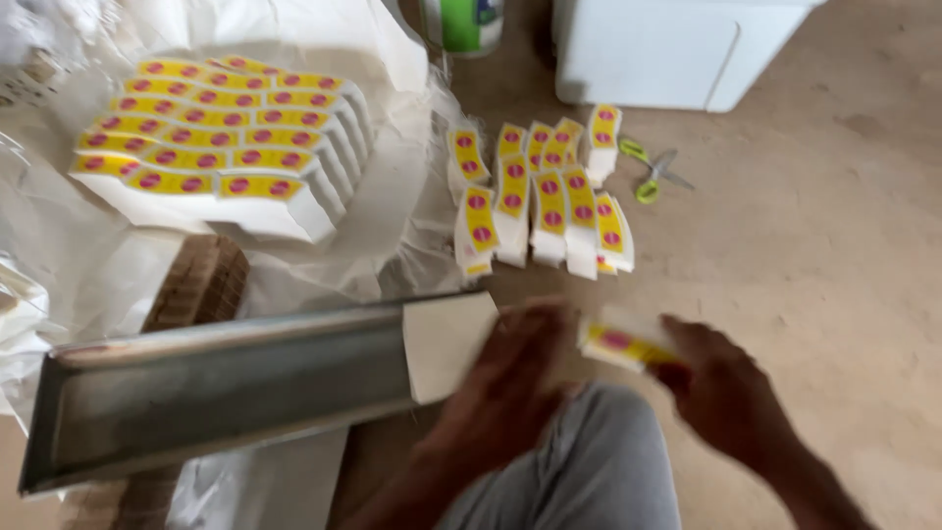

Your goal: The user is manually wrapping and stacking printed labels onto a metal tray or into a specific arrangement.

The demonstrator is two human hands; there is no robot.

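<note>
Past my knee, green-handled scissors (655, 174) lie on the dirt floor (834, 245). Just left of them stand small yellow box stacks (540, 196); farther left, a bigger batch (221, 137) rests on white plastic sheeting (383, 59). Behind the scissors sits a white cabinet (667, 49).

1 head-worn camera looks steeply down and forward from close above the seated person's knee (579, 461). The floor (834, 245) fills the right side, the metal tray (216, 393) the lower left. The frame shows motion blur.
</note>
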